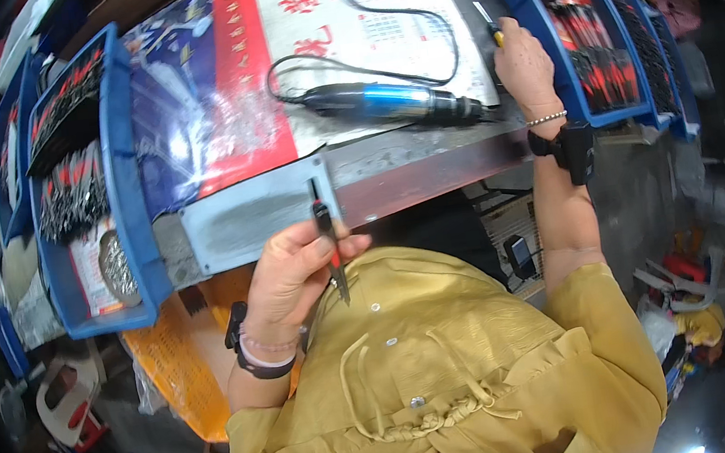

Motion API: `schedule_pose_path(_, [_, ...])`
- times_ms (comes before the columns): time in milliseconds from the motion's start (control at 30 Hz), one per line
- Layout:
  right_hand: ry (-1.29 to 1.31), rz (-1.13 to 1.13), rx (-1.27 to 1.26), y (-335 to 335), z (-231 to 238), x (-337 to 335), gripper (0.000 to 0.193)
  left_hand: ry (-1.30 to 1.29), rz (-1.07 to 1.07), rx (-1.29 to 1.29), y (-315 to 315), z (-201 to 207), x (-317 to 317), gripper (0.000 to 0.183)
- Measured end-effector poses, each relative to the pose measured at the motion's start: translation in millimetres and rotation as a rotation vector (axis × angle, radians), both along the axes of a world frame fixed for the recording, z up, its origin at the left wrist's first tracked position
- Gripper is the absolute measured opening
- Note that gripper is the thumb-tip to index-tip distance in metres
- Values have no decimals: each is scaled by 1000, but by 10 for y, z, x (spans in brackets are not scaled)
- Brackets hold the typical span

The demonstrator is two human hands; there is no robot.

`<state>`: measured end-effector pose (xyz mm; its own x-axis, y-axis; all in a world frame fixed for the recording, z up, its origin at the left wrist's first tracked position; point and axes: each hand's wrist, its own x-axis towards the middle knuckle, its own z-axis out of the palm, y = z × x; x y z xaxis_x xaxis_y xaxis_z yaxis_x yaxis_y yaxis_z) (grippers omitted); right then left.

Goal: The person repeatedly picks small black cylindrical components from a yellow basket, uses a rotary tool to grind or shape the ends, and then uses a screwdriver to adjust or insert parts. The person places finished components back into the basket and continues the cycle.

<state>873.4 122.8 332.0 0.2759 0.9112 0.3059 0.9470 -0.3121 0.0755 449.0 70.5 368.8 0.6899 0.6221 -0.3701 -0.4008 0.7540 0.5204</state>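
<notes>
In front of my body, my left hand [288, 270] is closed around a slim black-and-red tool [323, 220], held upright between thumb and fingers. Its exact kind is not clear. At the bench's right side, my right hand [526, 66] grips a small screwdriver [495, 31] with a yellow-and-black handle, its metal shaft pointing away from me. Left of that hand lies a black-and-blue electric screwdriver [388, 100], bit end toward the right, its cord looping across the printed sheet [340, 44]. A pale metal plate [244, 221] covers the bench's front edge, just beyond my left hand.
Blue bins [121, 165] on the left hold several black-and-red parts and a dish [117, 267] of small metal pieces. More blue bins [527, 21] with similar parts stand close to my right hand. An orange panel [172, 368] is below the bench at left.
</notes>
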Motion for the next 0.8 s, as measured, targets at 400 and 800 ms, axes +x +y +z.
schedule_pose_path(400, [1945, 200, -103, -986, 873, -1357, 30, 351, 28, 113, -226, 170, 91, 26])
schedule_pose_path(800, [1103, 763, -167, -1182, 822, -2003, 38, 444, 73, 91, -294, 120, 93, 26])
